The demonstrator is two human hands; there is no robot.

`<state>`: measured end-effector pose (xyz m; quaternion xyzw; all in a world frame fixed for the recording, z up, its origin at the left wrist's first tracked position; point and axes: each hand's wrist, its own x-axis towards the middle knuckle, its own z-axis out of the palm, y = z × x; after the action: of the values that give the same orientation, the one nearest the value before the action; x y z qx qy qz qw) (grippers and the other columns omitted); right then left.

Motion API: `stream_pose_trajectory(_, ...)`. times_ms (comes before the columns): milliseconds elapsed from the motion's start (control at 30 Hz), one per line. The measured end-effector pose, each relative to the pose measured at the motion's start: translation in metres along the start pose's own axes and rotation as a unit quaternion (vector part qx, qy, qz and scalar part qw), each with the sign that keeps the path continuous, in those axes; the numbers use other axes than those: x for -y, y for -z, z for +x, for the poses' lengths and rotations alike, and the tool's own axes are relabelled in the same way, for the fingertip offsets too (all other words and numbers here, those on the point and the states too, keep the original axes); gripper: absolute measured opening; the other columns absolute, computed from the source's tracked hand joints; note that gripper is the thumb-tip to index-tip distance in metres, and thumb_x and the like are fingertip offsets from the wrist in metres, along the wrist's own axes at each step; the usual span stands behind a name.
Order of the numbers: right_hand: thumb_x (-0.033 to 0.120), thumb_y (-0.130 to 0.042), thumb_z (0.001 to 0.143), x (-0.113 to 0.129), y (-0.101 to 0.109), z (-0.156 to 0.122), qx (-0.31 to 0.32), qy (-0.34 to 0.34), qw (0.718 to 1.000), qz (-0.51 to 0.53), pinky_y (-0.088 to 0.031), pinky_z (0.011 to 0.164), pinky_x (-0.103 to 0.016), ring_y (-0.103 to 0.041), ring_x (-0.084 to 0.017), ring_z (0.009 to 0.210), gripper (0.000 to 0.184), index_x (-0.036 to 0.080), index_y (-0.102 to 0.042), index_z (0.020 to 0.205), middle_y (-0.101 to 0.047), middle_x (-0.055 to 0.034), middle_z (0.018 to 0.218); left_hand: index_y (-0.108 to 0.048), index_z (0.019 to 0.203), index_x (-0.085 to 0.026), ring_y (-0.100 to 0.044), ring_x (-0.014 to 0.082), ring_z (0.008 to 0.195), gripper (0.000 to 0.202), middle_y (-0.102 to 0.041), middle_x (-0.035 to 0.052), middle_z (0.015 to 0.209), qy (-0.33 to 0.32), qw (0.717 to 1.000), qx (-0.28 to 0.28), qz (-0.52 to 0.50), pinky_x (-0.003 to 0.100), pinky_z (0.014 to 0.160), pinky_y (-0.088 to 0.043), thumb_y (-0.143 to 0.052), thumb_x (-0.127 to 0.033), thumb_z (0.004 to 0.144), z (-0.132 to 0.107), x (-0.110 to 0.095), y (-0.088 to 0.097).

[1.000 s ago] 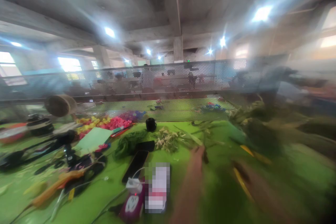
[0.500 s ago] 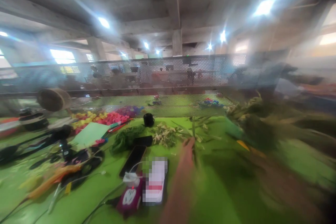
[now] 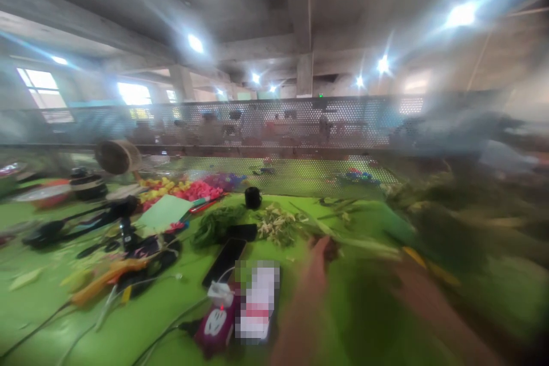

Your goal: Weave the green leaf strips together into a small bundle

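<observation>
My left hand is at mid-table with its fingers curled in. A long pale green stem lies slantwise from just above this hand toward my right hand; it appears to be gripped at the left hand. Motion smears my right hand, and its fingers cannot be made out. Near the left hand is a heap of pale, cream-green artificial leaves or petals. To the right rises a large blurred bundle of green foliage.
Left of my arm lie a lit phone, a purple power socket with cables and a dark phone. Farther left are an orange glue gun, pink and yellow petals and a roll of tape. A perforated metal screen stands behind.
The view has swung left, so things sit farther right. The upright stem at my left hand now lies slantwise. My right hand shows nearer the left one.
</observation>
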<state>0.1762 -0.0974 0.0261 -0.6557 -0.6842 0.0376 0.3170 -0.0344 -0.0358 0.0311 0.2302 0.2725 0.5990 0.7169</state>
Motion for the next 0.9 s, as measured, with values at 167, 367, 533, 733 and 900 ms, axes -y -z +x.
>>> stream_pose_trajectory(167,0.045,-0.049,0.076,0.044,0.001,0.017,0.033,-0.069,0.975,0.207,-0.052,0.075,-0.035,-0.067,-0.025,0.083,0.035,0.021,-0.073,0.085,-0.074,-0.0067,0.086,-0.056,0.083,-0.018,-0.065,0.0195,0.076,0.035,-0.067,0.0036,0.08,-0.002,0.999,0.027,0.019,0.029,0.066,-0.048,-0.077,-0.026,0.056,-0.005,0.02,-0.005)
stream_pose_trajectory(367,0.045,-0.049,0.075,0.049,0.016,0.03,-0.111,-0.148,0.943,0.276,-0.051,0.061,-0.033,-0.064,-0.022,0.063,0.032,0.023,-0.07,0.067,-0.069,-0.0045,0.062,-0.065,0.073,-0.015,-0.062,0.0196,0.074,0.021,-0.067,0.0067,0.076,-0.017,0.978,0.1,0.181,0.031,0.073,-0.046,-0.077,-0.02,0.056,0.008,0.013,0.004)
stream_pose_trajectory(533,0.051,-0.053,0.071,0.025,0.012,0.032,-0.078,-0.198,0.932,0.294,-0.052,0.059,-0.033,-0.065,-0.023,0.065,0.032,0.023,-0.069,0.065,-0.071,-0.0034,0.066,-0.069,0.082,-0.018,-0.058,0.0188,0.086,0.014,-0.067,0.0062,0.086,-0.186,0.944,-0.029,0.271,0.028,0.084,-0.04,-0.067,-0.022,0.068,0.016,-0.024,0.017)
stream_pose_trajectory(733,0.045,-0.056,0.065,0.048,0.026,0.033,0.013,-0.179,0.956,0.231,-0.053,0.064,-0.034,-0.068,-0.029,0.073,0.027,0.022,-0.069,0.061,-0.072,-0.0067,0.065,-0.07,0.073,-0.02,-0.058,0.0191,0.073,0.015,-0.068,0.0052,0.075,-0.061,0.881,0.164,0.44,0.027,0.073,-0.042,-0.065,-0.034,0.072,-0.016,0.012,-0.002)
stream_pose_trajectory(900,0.044,-0.055,0.063,0.055,0.029,0.031,-0.007,-0.129,0.941,0.312,-0.054,0.069,-0.034,-0.067,-0.028,0.08,0.023,0.024,-0.067,0.061,-0.073,-0.0045,0.069,-0.068,0.069,-0.021,-0.056,0.0178,0.062,0.01,-0.061,0.0029,0.058,-0.035,0.922,0.137,0.359,0.028,0.066,-0.044,-0.066,-0.031,0.069,-0.028,0.033,-0.012)
